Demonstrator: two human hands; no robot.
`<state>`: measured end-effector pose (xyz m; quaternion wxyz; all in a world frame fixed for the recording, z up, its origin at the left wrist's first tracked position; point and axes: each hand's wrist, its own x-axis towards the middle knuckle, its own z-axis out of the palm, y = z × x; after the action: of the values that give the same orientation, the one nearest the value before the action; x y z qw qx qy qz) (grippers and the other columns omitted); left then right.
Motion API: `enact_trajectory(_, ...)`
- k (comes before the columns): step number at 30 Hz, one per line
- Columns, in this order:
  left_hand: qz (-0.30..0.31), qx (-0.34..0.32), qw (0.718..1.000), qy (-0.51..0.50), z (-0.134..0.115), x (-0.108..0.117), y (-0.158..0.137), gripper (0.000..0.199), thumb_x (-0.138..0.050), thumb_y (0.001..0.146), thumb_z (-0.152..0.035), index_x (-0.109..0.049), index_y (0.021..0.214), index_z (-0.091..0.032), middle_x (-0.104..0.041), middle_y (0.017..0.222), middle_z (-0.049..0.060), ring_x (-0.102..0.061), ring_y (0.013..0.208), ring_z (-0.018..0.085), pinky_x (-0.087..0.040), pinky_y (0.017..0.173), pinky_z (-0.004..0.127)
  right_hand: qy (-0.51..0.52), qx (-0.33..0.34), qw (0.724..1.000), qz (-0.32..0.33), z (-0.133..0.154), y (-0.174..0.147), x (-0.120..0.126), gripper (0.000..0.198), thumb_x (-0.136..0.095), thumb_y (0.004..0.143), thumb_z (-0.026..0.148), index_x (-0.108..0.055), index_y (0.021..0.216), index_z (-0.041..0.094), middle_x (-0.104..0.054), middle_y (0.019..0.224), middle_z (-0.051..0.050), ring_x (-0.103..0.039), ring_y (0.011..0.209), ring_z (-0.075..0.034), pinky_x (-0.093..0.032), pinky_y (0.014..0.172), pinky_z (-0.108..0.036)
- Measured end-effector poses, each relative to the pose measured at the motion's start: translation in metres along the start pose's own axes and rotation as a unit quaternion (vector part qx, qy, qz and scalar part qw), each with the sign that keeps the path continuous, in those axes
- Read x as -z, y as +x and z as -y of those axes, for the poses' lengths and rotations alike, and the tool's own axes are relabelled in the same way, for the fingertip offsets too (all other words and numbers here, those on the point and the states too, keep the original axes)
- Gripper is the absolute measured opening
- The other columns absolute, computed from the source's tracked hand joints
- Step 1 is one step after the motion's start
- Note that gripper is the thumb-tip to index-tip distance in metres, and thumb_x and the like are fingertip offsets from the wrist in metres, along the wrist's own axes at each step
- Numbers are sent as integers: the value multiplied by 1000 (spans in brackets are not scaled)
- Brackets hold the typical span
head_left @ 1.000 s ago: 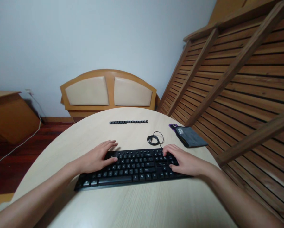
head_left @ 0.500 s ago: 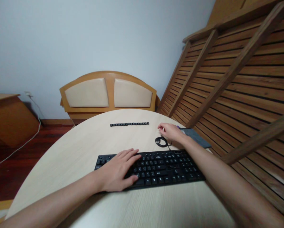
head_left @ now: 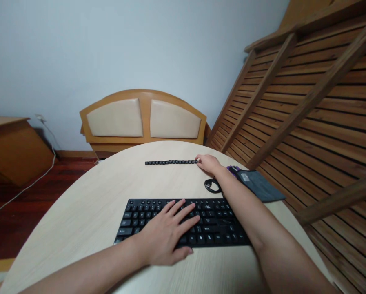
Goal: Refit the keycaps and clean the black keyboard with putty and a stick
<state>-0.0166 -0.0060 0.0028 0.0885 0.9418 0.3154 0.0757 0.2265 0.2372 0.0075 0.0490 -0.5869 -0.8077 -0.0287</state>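
Observation:
My left hand lies spread over the middle of a black keyboard, fingers apart and the thumb past its near edge. Farther off on the table, a straight row of small black keycaps runs from left to right. At the row's right end, my right hand has its thumb and forefinger closed on the last keycap. Below that wrist sits a coiled black cable, partly covered by the forearm. My right forearm also hides the keyboard's far right corner.
All this stands on a round pale wooden table. A grey cloth pouch with something purple beside it lies at the right edge. Slatted wooden boards lean close on the right; a padded headboard stands behind.
My right hand has moved from above the cable to the right end of the keycap row. My left hand has slid right and nearer across the keyboard, which now sits slightly turned.

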Motion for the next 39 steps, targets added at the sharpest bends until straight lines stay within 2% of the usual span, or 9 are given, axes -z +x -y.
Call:
enact_trajectory(6, -14, -2, 1000, 26, 3, -3, 1, 79, -64, 87, -47, -31, 155, -23, -23, 165, 11, -21, 150, 38, -22, 120, 57, 7, -3, 1000, -2, -3, -10, 1, 25, -57, 93, 28, -73, 110, 20, -74, 111, -13, -67, 103, -26, -46, 88, -33)
enact_trajectory(10, -27, -3, 998, 52, -3, -8, -1, 76, -59, 88, -40, -32, 155, -17, -25, 164, 14, -22, 150, 36, -21, 121, 55, 42, 8, 999, -18, -7, -29, 17, 26, -56, 93, 28, -72, 111, 17, -74, 110, -15, -67, 101, -27, -47, 87, -34)
enact_trajectory(14, -61, 23, 995, 78, -13, -17, -4, 73, -54, 88, -34, -32, 155, -14, -25, 164, 14, -22, 150, 34, -20, 121, 53, 101, 58, 993, -15, -17, -62, 39, 27, -55, 94, 32, -71, 112, 19, -74, 111, -9, -67, 99, -22, -47, 86, -29)
enact_trajectory(16, -69, 29, 994, 85, -15, -21, -4, 72, -55, 88, -32, -32, 154, -14, -25, 163, 14, -22, 150, 33, -21, 121, 52, 145, 100, 984, 12, -21, -84, 48, 27, -58, 93, 36, -71, 109, 19, -74, 108, -7, -67, 95, -19, -48, 84, -27)
enact_trajectory(18, -71, 30, 993, 87, -16, -22, -4, 71, -54, 89, -33, -33, 154, -15, -26, 163, 13, -23, 150, 33, -22, 121, 52, 242, 139, 957, 76, -25, -107, 56, 32, -59, 91, 42, -71, 105, 16, -75, 102, -8, -67, 90, -21, -50, 82, -30)
enact_trajectory(20, -74, 29, 993, 87, -14, -23, -3, 70, -54, 90, -35, -32, 154, -16, -26, 163, 12, -23, 150, 33, -23, 121, 52, 287, 153, 935, 139, -28, -127, 62, 37, -58, 91, 48, -71, 105, 16, -74, 101, -8, -67, 91, -22, -50, 82, -31)
enact_trajectory(23, -76, 28, 993, 87, -13, -22, -3, 70, -54, 90, -36, -33, 154, -16, -27, 163, 12, -25, 150, 33, -23, 120, 53, 287, 138, 931, 180, -31, -148, 64, 42, -59, 89, 52, -71, 107, 16, -73, 104, -9, -66, 95, -23, -49, 84, -33)
enact_trajectory(29, -80, 23, 993, 89, -13, -22, -3, 67, -52, 91, -36, -35, 152, -15, -29, 162, 13, -25, 149, 33, -24, 120, 53, 281, 124, 933, 188, -37, -155, 55, 45, -58, 87, 55, -70, 101, 14, -71, 104, -12, -65, 96, -25, -49, 86, -35)
enact_trajectory(39, -84, 25, 993, 78, -13, -22, -3, 67, -52, 91, -36, -35, 153, -16, -29, 163, 13, -25, 150, 33, -22, 121, 52, 233, 106, 939, 230, -38, -149, 57, 43, -58, 87, 51, -72, 105, 15, -74, 98, -10, -65, 86, -24, -48, 75, -31)
